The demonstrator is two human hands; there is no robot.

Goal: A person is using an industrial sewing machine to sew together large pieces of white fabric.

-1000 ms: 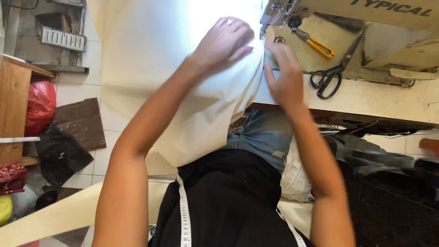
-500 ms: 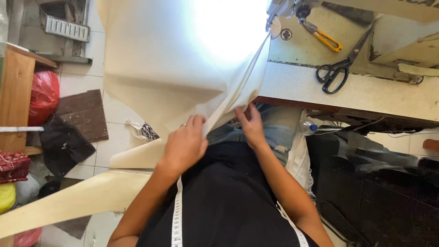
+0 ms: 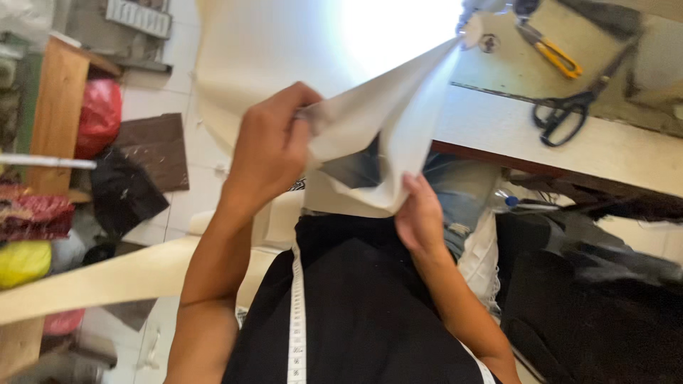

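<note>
A large sheet of cream fabric [image 3: 284, 50] hangs off the sewing table [image 3: 498, 131] and folds down toward my lap. My left hand [image 3: 274, 146] is raised and closed on a bunched fold of this fabric. My right hand [image 3: 420, 213] pinches the lower edge of the same fabric just above my black top. The fabric stretches up from both hands to the needle area of the sewing machine [image 3: 477, 14] at the top. A white tape measure [image 3: 297, 313] hangs down my chest.
Black scissors [image 3: 565, 114] and yellow-handled snips [image 3: 551, 50] lie on the table at the right. A long cream strip [image 3: 92, 281] runs across the floor at the left. A wooden shelf [image 3: 53, 107], a red bag [image 3: 99, 114] and dark cloth scraps stand at the left.
Both hands came off the fabric on the table and drew back to my lap. The left hand then rose with a gathered fold, and the right took the lower edge.
</note>
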